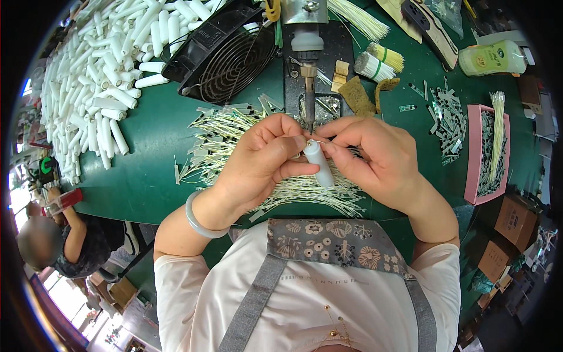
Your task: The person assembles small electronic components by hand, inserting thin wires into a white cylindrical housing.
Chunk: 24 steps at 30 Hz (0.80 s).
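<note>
A white cylindrical battery cell [319,165] tilts between my hands, its upper end just below the soldering iron tip [309,122]. My left hand [255,158] grips the cell near that end with thumb and fingers. On the other side, my right hand [378,161] pinches a thin pale wire [318,141] at the cell's top; the fingertips partly cover the contact point. Under both hands spreads a heap of small circuit strips with thin wires [316,199]. Behind the iron tip lies a small tray of silvery bits [328,107].
White cells [108,76] are piled at the far left beside a black fan [231,64]. To the right are loose circuit strips [448,120], a pink box [472,176], a bottle [491,58], wire bundles [375,63] and brown sponge pieces [356,97]. Another person [82,240] sits at left.
</note>
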### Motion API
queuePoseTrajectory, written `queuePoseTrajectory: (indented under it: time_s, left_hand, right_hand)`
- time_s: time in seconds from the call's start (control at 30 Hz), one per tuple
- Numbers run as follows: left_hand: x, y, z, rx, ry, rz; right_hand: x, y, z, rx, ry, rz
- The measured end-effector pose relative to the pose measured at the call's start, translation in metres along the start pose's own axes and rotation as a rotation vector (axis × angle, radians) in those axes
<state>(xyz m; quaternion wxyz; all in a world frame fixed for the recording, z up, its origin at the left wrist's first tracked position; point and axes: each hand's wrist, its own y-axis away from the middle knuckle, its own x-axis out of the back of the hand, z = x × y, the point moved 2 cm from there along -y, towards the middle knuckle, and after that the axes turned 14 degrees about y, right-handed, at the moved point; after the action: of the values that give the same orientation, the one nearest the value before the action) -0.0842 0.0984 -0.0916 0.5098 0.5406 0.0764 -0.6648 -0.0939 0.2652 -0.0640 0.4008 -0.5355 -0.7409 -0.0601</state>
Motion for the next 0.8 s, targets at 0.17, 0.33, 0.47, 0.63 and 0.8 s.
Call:
queuePoseTrajectory:
  time_s: [0.17, 0.33, 0.47, 0.63, 0.8]
  left_hand:
    - [-0.0006, -0.0006, 0.0028, 0.020, 0.006, -0.012]
    - [0.0006, -0.0011, 0.0016, 0.015, -0.012, -0.011]
    - [-0.0006, -0.0008, 0.0029, 0.025, 0.013, -0.020]
    - [-0.0009, -0.0008, 0.0036, 0.029, 0.001, -0.017]
    - [-0.0005, -0.0012, 0.0035, 0.041, 0.014, -0.026]
  right_hand:
    - [-0.0015, 0.0005, 0.0013, 0.003, -0.005, 0.028]
    - [-0.0008, 0.0004, 0.0010, 0.012, 0.010, 0.024]
    - [-0.0007, 0.0000, 0.0011, 0.024, 0.006, 0.034]
    - [0.0010, 0.0011, 0.0005, 0.004, 0.022, 0.016]
    - [-0.0016, -0.0001, 0.0014, 0.045, 0.030, 0.054]
